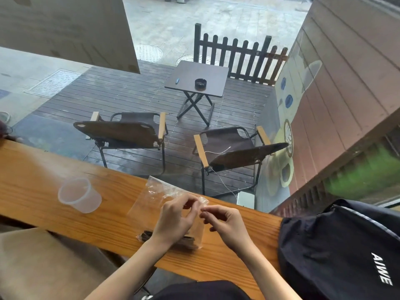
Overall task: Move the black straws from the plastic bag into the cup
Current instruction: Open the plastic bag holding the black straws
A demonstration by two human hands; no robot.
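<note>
Wooden counter [43, 169], clear crinkled plastic bag [149, 198]

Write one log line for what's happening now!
both hands pinch plastic bag | black straws inside | cup empty

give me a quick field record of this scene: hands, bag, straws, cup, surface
left hand: pinches the plastic bag's top edge
right hand: pinches the same edge, beside the left
plastic bag: clear, lying on the wooden counter
black straws: inside the bag, at its near end
cup: translucent, upright, left of the bag, no straws seen inside
backpack: dark, at the right
</note>
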